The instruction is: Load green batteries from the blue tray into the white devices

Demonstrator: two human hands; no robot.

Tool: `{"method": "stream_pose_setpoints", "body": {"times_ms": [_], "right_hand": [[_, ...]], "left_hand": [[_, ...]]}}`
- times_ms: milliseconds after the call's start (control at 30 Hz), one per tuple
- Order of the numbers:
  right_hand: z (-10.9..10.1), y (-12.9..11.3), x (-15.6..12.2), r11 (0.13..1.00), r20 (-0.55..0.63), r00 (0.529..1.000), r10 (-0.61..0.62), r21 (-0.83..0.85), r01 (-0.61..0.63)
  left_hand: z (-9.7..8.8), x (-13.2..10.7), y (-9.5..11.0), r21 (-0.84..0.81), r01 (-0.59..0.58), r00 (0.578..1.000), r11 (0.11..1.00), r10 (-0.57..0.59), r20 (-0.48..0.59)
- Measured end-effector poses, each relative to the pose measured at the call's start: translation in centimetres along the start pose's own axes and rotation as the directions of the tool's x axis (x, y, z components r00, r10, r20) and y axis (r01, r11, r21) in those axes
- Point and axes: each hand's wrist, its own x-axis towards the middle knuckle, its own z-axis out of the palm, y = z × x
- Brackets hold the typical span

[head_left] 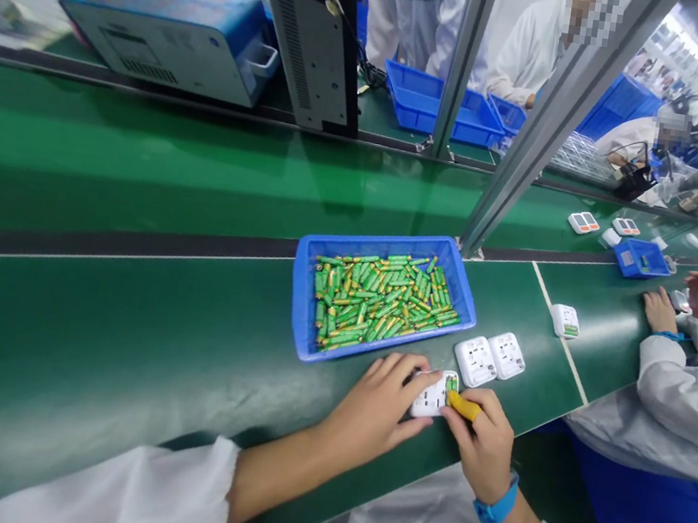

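Observation:
My left hand is wrapped round a small white device lying back-up on the green bench near its front edge. My right hand, with a yellow finger cot on the forefinger, presses a green battery into the device's open compartment. Just behind the hands stands a blue tray heaped with several green batteries. Two more white devices lie back-up to the right of the tray. A blue wrist strap with a cord is on my right wrist.
A green conveyor belt runs behind the bench. Another white device lies further right, near a co-worker's hands. A grey-blue machine, a slanted metal post and blue bins stand beyond the belt.

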Motion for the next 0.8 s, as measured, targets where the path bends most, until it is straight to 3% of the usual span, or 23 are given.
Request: {"method": "stream_pose_setpoints", "body": {"times_ms": [200,367,533,667,800], "right_hand": [[0.4,-0.8,-0.5,0.998,-0.007,0.999,0.045,-0.043,-0.045],[0.5,-0.9,-0.6,0.996,0.001,1.0,-0.001,-0.091,0.001],[-0.9,-1.2,-0.3,0.998,0.072,0.997,-0.003,-0.069,0.008],[-1.4,-0.3,4.2,0.998,0.197,0.979,-0.056,-0.026,0.062],[1.7,-0.1,12.9,0.977,0.408,0.908,-0.097,-0.134,0.165]], "left_hand": [[0.1,0.1,0.1,0.017,0.004,1.0,1.0,-0.004,0.012],[0.1,0.0,0.1,0.021,-0.005,1.0,1.0,0.004,0.008],[-0.6,0.3,0.6,0.032,-0.013,1.0,0.999,0.013,0.01],[-0.9,0.7,0.9,0.045,0.012,0.999,0.999,-0.013,0.034],[-0.7,0.8,0.8,0.065,0.016,0.998,0.998,-0.02,0.06]]}}
